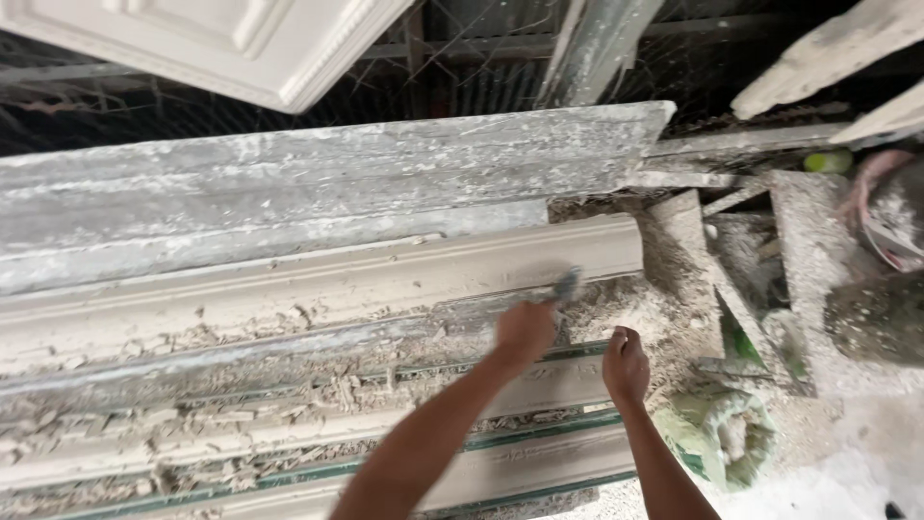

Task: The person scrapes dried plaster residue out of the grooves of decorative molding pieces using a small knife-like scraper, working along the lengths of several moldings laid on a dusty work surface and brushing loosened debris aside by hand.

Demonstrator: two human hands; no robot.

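My right hand [626,366] is clenched, empty, resting on the mould [539,385] edge. My left hand [525,332] grips a scraper [568,284], blade on the wet plaster moulding [385,274] near its right end. Beyond: grey boards [337,164], then a white panel [221,39].

Blurred scraper [568,285]; mouldings [289,289] cut left.

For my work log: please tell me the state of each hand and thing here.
left hand: closed around a scraper
scraper: blade against the moulding
right hand: fisted, holding nothing visible
moulding: lying flat, covered in plaster crumbs
green sack: open, crumpled
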